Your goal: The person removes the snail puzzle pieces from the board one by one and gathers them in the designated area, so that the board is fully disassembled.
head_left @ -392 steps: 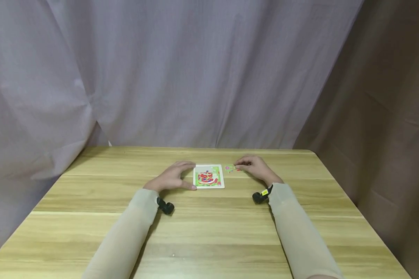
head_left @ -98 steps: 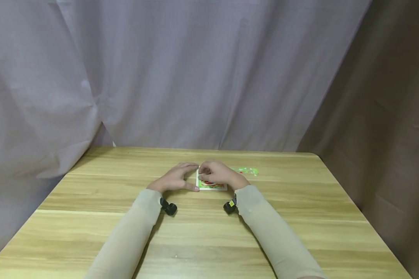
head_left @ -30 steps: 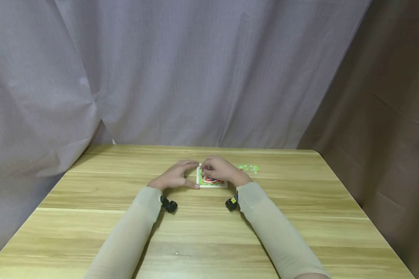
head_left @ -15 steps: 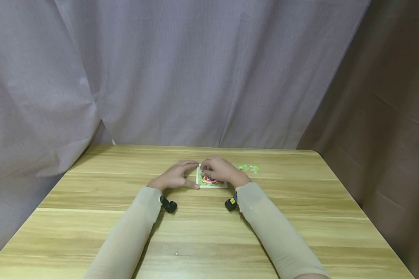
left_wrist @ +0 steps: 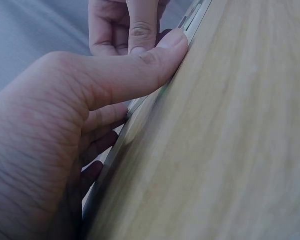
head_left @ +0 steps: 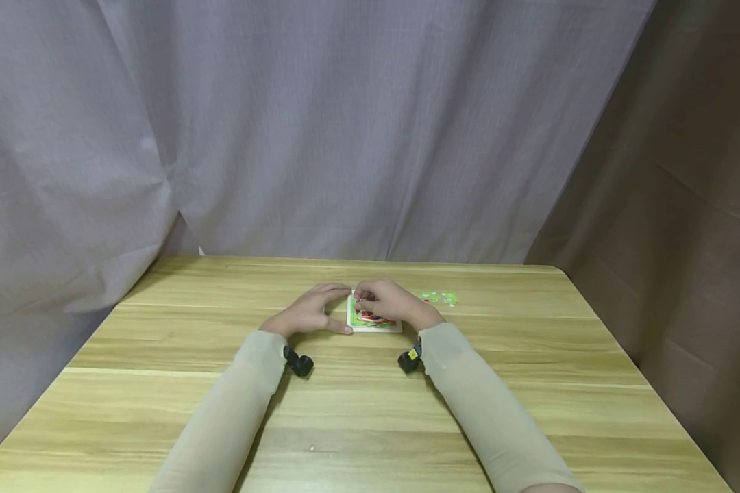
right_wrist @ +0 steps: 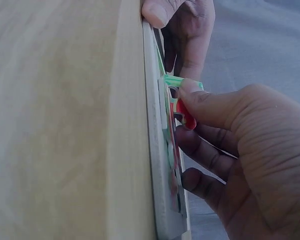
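Note:
A small jigsaw puzzle board (head_left: 376,329) with a white rim lies on the table, its picture red and green. My left hand (head_left: 308,311) holds it at the left side, thumb at the near corner and fingers toward the far one. Over the board, my right hand (head_left: 387,302) pinches a puzzle piece between thumb and fingers. In the right wrist view that puzzle piece (right_wrist: 188,116) is green and red with a curved cut-out, standing tilted against the board's surface. The right hand hides the upper part of the picture in the head view.
Several loose green puzzle pieces (head_left: 442,298) lie on the wooden table (head_left: 358,411) just right of the board. A grey curtain (head_left: 296,137) hangs behind the table's far edge, and a darker one (head_left: 666,205) hangs at the right.
Thirteen seconds ago my right hand was at the loose pieces right of the board; now it is over the board. Over the last second it shifts only slightly there; the left hand keeps its place.

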`<action>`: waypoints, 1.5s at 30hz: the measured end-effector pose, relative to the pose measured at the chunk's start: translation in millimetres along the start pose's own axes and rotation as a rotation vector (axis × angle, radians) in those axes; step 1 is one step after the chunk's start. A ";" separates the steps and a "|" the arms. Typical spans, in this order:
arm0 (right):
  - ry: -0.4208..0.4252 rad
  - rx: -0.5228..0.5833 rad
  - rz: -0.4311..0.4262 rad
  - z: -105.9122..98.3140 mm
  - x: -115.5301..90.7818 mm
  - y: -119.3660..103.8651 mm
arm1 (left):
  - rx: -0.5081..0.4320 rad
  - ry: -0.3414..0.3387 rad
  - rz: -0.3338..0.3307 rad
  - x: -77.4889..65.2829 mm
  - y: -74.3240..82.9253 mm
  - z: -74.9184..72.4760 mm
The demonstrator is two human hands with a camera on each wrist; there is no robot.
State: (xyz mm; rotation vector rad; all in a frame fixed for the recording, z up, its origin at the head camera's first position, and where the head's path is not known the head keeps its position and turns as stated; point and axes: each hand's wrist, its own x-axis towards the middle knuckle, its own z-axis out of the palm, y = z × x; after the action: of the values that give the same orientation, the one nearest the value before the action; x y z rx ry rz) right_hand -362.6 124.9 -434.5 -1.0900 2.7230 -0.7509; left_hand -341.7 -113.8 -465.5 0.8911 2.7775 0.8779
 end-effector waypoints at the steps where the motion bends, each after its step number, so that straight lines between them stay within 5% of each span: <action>1: 0.000 0.010 0.004 -0.2 -0.4 0.2 | 0.000 0.000 0.000 0.2 -0.1 -0.1; 15: 0.028 0.132 0.050 -1.1 -4.1 4.1 | -0.002 0.009 0.007 -1.1 0.9 -0.6; 28: 0.071 0.139 0.034 -9.3 -8.3 10.5 | -0.008 0.001 0.003 -1.9 3.8 -2.3; 45: 0.146 0.102 0.125 -39.7 -65.0 57.3 | 0.002 -0.007 0.002 -3.0 4.9 -2.2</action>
State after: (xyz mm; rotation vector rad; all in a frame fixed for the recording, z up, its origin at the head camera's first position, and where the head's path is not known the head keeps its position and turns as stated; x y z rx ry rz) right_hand -361.4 220.2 -432.7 -0.8667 2.8039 -0.9721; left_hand -337.4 -113.3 -461.3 0.8960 2.7724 0.8717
